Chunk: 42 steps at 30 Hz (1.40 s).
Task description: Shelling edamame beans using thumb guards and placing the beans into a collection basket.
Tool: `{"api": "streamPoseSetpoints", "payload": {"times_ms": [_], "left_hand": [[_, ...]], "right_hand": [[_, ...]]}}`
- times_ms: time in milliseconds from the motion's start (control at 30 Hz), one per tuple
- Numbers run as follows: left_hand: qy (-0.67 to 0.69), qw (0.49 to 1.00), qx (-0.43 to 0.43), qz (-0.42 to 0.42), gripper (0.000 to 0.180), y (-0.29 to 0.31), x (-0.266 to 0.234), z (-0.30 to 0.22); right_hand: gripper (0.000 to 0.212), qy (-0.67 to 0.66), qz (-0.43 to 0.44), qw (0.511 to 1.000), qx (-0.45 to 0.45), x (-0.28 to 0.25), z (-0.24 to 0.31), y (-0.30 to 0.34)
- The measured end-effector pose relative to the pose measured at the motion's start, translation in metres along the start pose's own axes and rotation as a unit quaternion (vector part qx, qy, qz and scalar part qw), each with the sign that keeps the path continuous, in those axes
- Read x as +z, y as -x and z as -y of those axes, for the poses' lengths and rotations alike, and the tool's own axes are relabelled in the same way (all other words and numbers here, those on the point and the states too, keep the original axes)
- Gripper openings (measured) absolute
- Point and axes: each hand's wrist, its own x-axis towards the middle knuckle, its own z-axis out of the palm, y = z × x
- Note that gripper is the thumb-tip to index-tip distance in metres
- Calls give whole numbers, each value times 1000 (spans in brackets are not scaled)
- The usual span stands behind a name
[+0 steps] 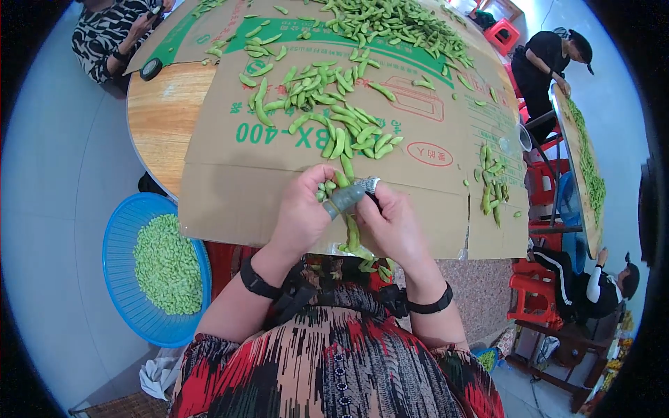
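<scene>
Pale tiled floor spreads out on our left, and across the room to the right we spot a second table lined with green beans, a person in a black cap bending over its far end and another person with white sleeves sitting nearer, red stools in between. Far left, we catch a person in a black-and-white patterned top. Now to our own surface: a wooden table under flattened cardboard with green and red printing, its near edge lying just before us. A big heap of pods covers the far side, a looser cluster sits in the middle, and a few strays lie right. At the near edge we have our left hand, grey cover on its thumb, fingers pinched closed on a green pod; that pod is upright between both hands, over the cardboard. Our right hand has its fingers curled in beside it, and we cannot tell whether they grip. Down left, a blue basket holds plenty of shelled beans.
</scene>
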Motion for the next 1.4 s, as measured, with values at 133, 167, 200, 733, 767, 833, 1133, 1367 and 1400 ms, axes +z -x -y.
{"api": "streamPoseSetpoints", "payload": {"times_ms": [133,167,200,733,767,833,1133,1367,1400], "left_hand": [[98,994,-42,-3,17,3,0,-4],[98,994,-40,-1,17,4,2,-4],[145,987,-65,-20,18,5,3,-3],[340,940,-32,4,35,4,-12,-1],[316,947,-51,-10,33,4,-10,-4],[261,963,-41,-53,30,6,-2,-8],[153,985,-39,-63,19,12,-13,-11],[155,980,-117,41,21,17,-21,-20],[194,975,-102,36,23,16,-21,-19]], "right_hand": [[18,-115,-7,990,83,0,4,-5],[18,-114,-8,990,81,0,1,-6],[17,-115,-23,990,73,1,-5,-7],[14,0,-54,998,-9,11,-4,-11],[14,4,-62,998,-13,9,-5,-11],[14,18,-79,996,-27,6,3,-7],[25,374,-65,923,-67,-13,30,-8],[20,431,-124,884,-131,-5,1,-28],[14,377,-132,900,-173,-9,-6,-28]]}}
